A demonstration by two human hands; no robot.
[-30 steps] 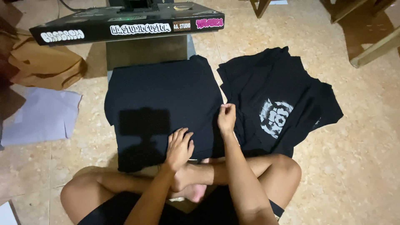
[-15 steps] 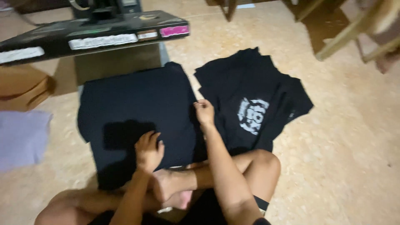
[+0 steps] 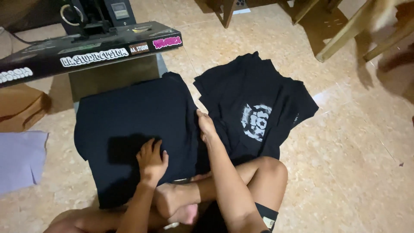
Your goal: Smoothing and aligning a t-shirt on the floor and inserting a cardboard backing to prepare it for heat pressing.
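Setting: a person sits cross-legged on a tiled floor (image 3: 345, 172), looking down at dark garments spread before the knees.
Left hand (image 3: 152, 159): lies palm down, fingers spread, flat on the plain black shirt (image 3: 129, 116); the grip is wide and holds nothing, only pressing the cloth to the floor.
Right hand (image 3: 206, 126): at the right edge of the plain black shirt, fingers closed narrowly on that edge in what looks like a pinch; the thumb side is hidden, so how much cloth is caught cannot be told.
Plain black shirt: spread flat on the floor just in front of the heat press (image 3: 90, 51), its far edge close under the press's raised upper plate.
Printed shirt pile (image 3: 254, 108): black shirts with a pale round print, just beside the plain one on the right, edges touching or overlapping near the right hand.
Other things: a brown cardboard box (image 3: 21, 108) and a pale sheet (image 3: 19, 157) at the left; wooden furniture legs (image 3: 345, 32) beyond.
Risk, creasing: if the right hand pulls while the left presses unevenly, the cloth may bunch into a fold.
Risk, wrong layer: the pinch sits so near the printed pile that it could catch that edge too and drag it askew.
Risk, heat: the far edge lies close to the press, so reaching forward could bring fingers near a plate that may be hot.
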